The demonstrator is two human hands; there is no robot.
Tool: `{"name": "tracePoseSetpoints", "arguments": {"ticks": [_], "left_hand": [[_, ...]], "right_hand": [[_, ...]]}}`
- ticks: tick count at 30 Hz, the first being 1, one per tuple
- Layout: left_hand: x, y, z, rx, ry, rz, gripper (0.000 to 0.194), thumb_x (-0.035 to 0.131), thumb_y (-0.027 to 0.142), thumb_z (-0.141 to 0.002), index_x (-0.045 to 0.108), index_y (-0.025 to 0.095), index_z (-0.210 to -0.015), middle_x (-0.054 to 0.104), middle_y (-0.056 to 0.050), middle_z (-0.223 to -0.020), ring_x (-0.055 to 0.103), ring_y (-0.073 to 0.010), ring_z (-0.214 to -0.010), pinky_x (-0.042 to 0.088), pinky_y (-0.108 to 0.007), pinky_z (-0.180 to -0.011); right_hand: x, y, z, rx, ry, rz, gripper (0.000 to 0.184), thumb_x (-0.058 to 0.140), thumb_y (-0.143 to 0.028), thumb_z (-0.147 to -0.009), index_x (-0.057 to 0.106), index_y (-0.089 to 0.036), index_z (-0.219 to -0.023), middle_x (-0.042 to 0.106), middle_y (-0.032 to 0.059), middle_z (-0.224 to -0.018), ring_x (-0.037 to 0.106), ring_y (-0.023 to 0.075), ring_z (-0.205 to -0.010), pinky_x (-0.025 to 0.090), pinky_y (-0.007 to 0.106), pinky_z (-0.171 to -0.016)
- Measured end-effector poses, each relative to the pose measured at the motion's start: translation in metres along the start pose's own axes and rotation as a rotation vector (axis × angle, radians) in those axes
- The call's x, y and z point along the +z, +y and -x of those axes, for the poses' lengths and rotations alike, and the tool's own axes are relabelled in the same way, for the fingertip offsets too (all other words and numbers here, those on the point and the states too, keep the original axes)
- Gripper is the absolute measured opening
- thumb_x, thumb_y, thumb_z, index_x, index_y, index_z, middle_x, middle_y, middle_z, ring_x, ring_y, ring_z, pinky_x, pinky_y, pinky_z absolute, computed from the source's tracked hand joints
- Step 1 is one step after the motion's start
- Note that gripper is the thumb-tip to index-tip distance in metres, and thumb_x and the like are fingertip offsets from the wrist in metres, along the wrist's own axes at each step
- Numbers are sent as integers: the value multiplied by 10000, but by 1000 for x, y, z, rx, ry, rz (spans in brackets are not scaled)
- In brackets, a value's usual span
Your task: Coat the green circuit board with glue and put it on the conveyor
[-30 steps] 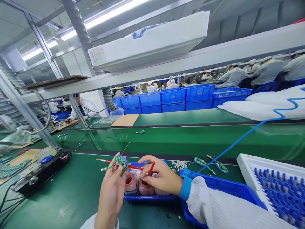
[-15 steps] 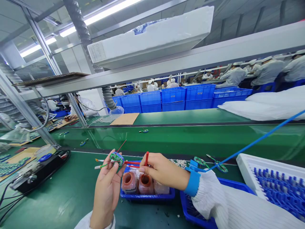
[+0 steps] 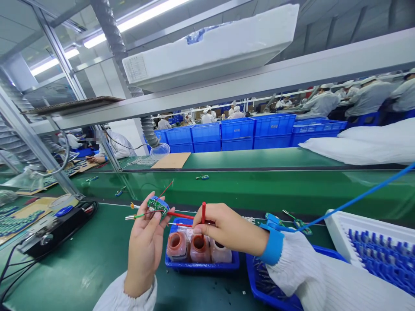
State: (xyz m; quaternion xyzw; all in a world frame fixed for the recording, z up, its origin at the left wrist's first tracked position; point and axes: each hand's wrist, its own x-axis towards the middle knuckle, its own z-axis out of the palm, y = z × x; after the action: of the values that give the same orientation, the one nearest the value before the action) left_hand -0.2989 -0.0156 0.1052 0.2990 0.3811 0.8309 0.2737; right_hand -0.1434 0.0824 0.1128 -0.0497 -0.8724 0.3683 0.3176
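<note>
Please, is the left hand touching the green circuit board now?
Touching. The head view shows the left hand holding the circuit board, its thumb against the lower edge.

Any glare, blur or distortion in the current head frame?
Head view: ceiling tube blown out to white; head view: pale glare on the green tabletop, lower left; head view: left hand and circuit board fairly crisp, background workers softer; head view: wide-angle stretch, right sleeve looks elongated.

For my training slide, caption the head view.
Left hand holds a circuit board; right hand grips a red stick near three open bottles in a blue bin.
</note>
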Motion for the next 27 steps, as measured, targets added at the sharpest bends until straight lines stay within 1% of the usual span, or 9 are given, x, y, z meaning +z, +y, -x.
{"name": "tracePoseSetpoints", "arguments": {"ticks": [4, 8, 11, 13, 16, 20, 23, 25, 27], "left_hand": [[10, 5, -6, 105, 12, -11, 356, 713, 178, -694, 655, 255, -1037, 677, -8, -882, 594, -152, -830, 537, -299, -773], [11, 1, -9, 91, 64, 7, 363, 706, 155, -700, 649, 269, -1040, 659, 18, -841, 585, -131, -829, 496, -284, -830], [7, -6, -7, 61, 96, 20, 360, 703, 147, -701, 649, 276, -1032, 650, 29, -828, 578, -112, -823, 476, -254, -834], [5, -11, -3, 41, 118, 31, 347, 711, 152, -692, 653, 275, -1011, 651, 34, -830, 578, -108, -833, 466, -245, -842], [5, -18, 7, -5, 125, 35, 386, 734, 171, -666, 644, 280, -1025, 655, 39, -835, 585, -108, -828, 469, -224, -811], [13, -25, 20, -95, 110, 25, 441, 769, 217, -633, 632, 281, -1047, 669, 18, -856, 604, -119, -817, 479, -184, -710], [20, -30, 25, -131, 103, 41, 460, 789, 250, -602, 630, 283, -1033, 667, 12, -844, 606, -119, -789, 486, -183, -689], [24, -33, 26, -138, 105, 57, 459, 788, 260, -603, 623, 294, -1029, 660, 18, -849, 599, -113, -783, 487, -182, -695], [27, -36, 26, -145, 109, 69, 447, 782, 258, -611, 618, 299, -1024, 654, 22, -850, 593, -109, -779, 484, -174, -684]], "right_hand": [[-3, -3, 3, -3, 77, -92, 147, 630, 0, -802, 619, -141, -763, 591, -17, -736, 538, 133, -687, 384, 207, -628], [2, 3, 15, 6, 130, -227, 103, 540, -168, -858, 615, -146, -792, 592, 11, -778, 546, 153, -719, 412, 226, -633], [12, 11, 26, 37, 188, -302, 226, 470, -278, -890, 600, -164, -1035, 577, 21, -835, 541, 153, -716, 435, 242, -633], [18, 15, 32, 79, 241, -330, 372, 451, -292, -904, 468, -183, -1259, 551, 7, -808, 528, 145, -692, 439, 244, -625], [24, 16, 34, 123, 274, -354, 516, 479, -292, -904, 310, -172, -1377, 517, -18, -721, 521, 141, -659, 443, 240, -619], [20, 7, 29, 114, 209, -363, 459, 539, -295, -870, 443, -161, -1299, 538, -25, -684, 529, 129, -588, 452, 227, -593], [12, -4, 24, 64, 134, -320, 269, 521, -213, -837, 623, -178, -1084, 613, 13, -817, 574, 155, -734, 456, 241, -686], [7, -9, 22, 26, 84, -280, 249, 485, -169, -828, 657, -188, -1007, 622, 23, -927, 568, 169, -836, 437, 249, -749], [5, -13, 22, -14, 32, -245, 222, 486, -196, -852, 657, -189, -994, 623, 23, -900, 567, 162, -773, 432, 242, -700]]}}
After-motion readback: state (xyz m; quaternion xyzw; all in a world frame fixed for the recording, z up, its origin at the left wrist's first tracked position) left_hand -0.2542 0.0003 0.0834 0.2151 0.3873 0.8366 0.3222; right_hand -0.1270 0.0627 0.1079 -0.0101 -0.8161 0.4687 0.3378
